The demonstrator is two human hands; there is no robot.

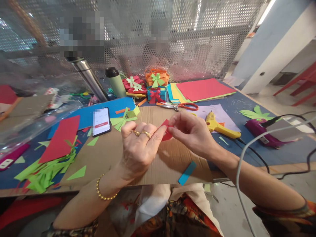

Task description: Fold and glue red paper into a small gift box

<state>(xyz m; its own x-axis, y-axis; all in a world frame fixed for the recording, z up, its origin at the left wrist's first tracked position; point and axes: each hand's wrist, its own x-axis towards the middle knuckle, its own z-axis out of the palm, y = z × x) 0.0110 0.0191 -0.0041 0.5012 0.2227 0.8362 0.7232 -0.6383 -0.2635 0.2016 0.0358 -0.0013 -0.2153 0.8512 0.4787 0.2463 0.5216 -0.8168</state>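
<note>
Above the cardboard sheet point(108, 158), my two hands meet at a small piece of red paper point(166, 135). My left hand point(142, 144), with rings on its fingers, is closed and presses the paper with thumb and forefinger. From the other side my right hand point(190, 131) pinches the paper's edge between thumb and fingertips. Part of the paper is hidden behind the fingers. Just beyond lie orange-handled scissors point(186, 106). A green paper bow point(120, 120) rests left of my left hand, and a blue paper strip point(187, 172) lies near the cardboard's front edge.
A yellow glue gun point(221, 126) with a cord lies at right, by a purple device point(261, 133). A pale cable point(238, 184) crosses near my right forearm. Left are a phone point(101, 121) and green paper strips point(49, 171). Behind stand bottles point(116, 82) and paper gift boxes point(156, 93).
</note>
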